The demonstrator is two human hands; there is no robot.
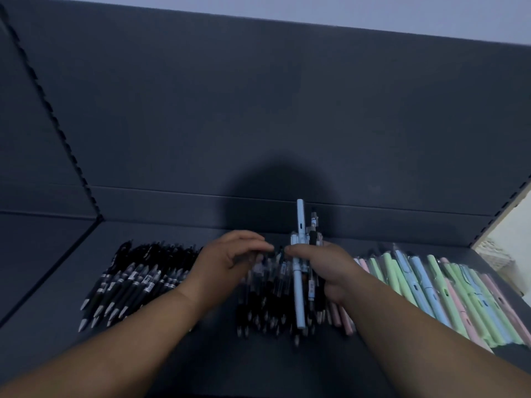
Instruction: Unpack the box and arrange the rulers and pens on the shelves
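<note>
- My right hand has its fingers clenched round a mixed bundle of pens. I hold the bundle roughly upright so that the ends line up and I can pick pens out of it by kind.
- One light blue pen stands taller than the others in that grip. By its colour I judge it belongs with the pastel lot, not with the dark pens beside it.
- My left hand hangs just beside the bundle with its fingers bent and the tips almost meeting my right thumb. Blur hides whether they pinch a pen, so I cannot tell. It looks placed to draw one pen out.
- Directly under both hands is a loose heap of dark pens on the shelf. Their tips point towards me. This is the unsorted middle, and it is probably where the dark pens from my grip should go.
- Out past my left hand is a tidy row of black pens with pale tips, laid parallel and touching, so that kind looks finished.
- Out past my right hand are the wrapped pastel pens in green, blue and pink. They are fanned side by side, so the colours show from the front.
- Beyond my fingertips the dark back panel closes off the shelf.
- No box and no rulers are in view.
</note>
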